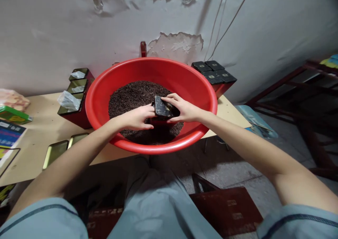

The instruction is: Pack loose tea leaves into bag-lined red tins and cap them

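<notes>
A large red plastic basin [102,87] holds a heap of dark, dry tea-like leaves [132,97]. Over the leaves is a tin with a scratched black lid [164,108]; its red body shows only a little below. My left hand [139,117] grips the tin's left side, with part of its fingers hidden behind it. Across the lid's right part lies my right hand [182,108], thumb at the near edge and fingers at the far edge. Both hands are closed on the tin, inside the basin's rim.
Left of the basin stand several open tins [76,91] with clear plastic bags in them. Two loose lids [56,153] lie on the table [34,107]. Closed black-lidded tins [215,73] stand at the right. A dark red stool [227,209] is below.
</notes>
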Demonstrator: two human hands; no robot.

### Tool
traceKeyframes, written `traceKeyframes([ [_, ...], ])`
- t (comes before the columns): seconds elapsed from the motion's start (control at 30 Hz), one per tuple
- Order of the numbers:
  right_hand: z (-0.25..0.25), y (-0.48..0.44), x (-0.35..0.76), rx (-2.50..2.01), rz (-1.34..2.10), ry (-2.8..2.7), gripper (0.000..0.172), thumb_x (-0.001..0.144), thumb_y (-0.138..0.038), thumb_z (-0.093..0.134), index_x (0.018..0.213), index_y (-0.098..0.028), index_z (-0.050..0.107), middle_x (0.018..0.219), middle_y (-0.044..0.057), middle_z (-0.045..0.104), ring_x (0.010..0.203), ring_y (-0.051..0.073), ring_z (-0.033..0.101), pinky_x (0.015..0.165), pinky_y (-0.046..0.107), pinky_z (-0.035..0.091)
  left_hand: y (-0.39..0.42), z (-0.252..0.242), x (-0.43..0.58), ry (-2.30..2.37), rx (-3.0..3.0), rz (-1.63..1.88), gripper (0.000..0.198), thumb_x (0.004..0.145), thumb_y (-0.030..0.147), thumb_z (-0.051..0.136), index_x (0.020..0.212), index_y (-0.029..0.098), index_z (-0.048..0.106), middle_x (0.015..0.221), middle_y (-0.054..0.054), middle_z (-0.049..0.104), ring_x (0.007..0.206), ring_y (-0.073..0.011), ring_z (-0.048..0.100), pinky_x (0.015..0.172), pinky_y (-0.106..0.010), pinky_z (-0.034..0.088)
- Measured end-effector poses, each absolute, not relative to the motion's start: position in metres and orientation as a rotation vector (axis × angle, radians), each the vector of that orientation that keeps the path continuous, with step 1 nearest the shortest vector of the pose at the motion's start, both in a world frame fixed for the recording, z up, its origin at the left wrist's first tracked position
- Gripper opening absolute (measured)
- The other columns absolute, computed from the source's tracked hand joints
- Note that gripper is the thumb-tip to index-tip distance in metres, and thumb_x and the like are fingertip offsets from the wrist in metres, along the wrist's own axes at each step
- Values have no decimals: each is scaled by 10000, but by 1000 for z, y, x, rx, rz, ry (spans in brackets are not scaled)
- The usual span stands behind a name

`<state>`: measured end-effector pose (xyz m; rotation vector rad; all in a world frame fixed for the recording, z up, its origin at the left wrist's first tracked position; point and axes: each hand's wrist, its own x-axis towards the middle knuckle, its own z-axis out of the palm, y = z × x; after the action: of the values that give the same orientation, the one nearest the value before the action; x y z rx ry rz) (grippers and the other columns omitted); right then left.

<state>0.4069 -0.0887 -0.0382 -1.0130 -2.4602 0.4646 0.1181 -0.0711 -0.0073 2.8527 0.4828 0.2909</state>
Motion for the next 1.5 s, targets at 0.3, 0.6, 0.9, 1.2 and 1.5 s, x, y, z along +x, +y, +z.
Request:
traceKeyframes([
  [0.3, -43, -91, 400, -1077, 51, -2715, 914, 930, -676, 615, 1676, -231, 331, 1561, 239, 396, 1359, 436, 485, 1078, 639, 493, -70, 6, 137, 1299, 1745, 425, 461, 1046, 384, 546, 1444, 151, 562, 1239, -155, 733, 747, -196, 757, 590, -293, 619],
  [0.6, -39, -102, 375, -1187, -266, -2874, 908, 1016, -704, 378, 1665, -77, 279, 1590, 313, 386, 1353, 472, 471, 1137, 665, 373, -60, -2, 148, 1175, 1523, 210, 199, 1093, 336, 478, 1198, 178, 539, 733, -9, 622, 620, -157, 641, 617, -285, 619],
  [0.9, -45, -101, 374, -1200, -96, -2783, 1023, 853, -557, 759, 1651, -119, 293, 1603, 296, 363, 1381, 481, 442, 1126, 649, 393, -75, -15, 139, 1039, 1522, 198, 557, 1039, 402, 562, 1544, 285, 357, 1173, -88, 609, 775, -143, 608, 655, -301, 650],
  [1.2, -54, -91, 394, -1169, 441, -2486, 1055, 700, -373, 868, 1605, -235, 343, 1421, 170, 407, 1342, 367, 509, 1128, 571, 484, -68, -10, 132, 1110, 1761, 272, 543, 952, 437, 637, 1437, 230, 509, 1479, -170, 542, 1273, -337, 597, 540, -191, 597],
  [1.5, -35, -93, 390, -986, 192, -2315, 843, 687, -378, 852, 1444, -251, 506, 1384, 156, 447, 1317, 353, 509, 1096, 580, 495, -88, 19, 145, 1231, 1826, 599, 571, 996, 273, 521, 1554, 183, 444, 1456, -133, 644, 1288, -262, 649, 942, -372, 636],
])
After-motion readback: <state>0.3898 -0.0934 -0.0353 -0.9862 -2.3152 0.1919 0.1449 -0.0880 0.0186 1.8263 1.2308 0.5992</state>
